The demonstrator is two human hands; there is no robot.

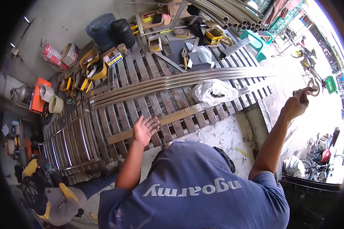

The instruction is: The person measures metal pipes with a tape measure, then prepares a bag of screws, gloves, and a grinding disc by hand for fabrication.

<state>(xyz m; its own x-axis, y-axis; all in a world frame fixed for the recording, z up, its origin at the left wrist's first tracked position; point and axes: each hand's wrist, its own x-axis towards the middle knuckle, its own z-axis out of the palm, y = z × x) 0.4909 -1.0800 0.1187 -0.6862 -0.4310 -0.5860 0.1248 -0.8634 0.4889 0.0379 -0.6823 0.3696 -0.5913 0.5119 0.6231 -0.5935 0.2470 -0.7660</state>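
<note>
My left hand (144, 131) hovers palm up over the near edge of the slatted metal bench, fingers spread and holding nothing. Beneath it, a long flat brownish bar (166, 119) lies across the slats. My right hand (296, 104) is raised out to the right, beyond the bench's end, with at least one finger stretched outward. Nothing shows in it, though some fingers are hard to make out against the glare. In front of me, a white plastic bag (214, 91) rests beside a bundle of shiny metal tubes (160, 84).
A welded tube frame (68, 147) lies at the bench's left. Yellow boxes (96, 69), a blue drum (102, 30) and more pipes (233, 15) stand behind. Another person (59, 198) is low at the left. A green plastic chair (254, 42) stands at the far right end.
</note>
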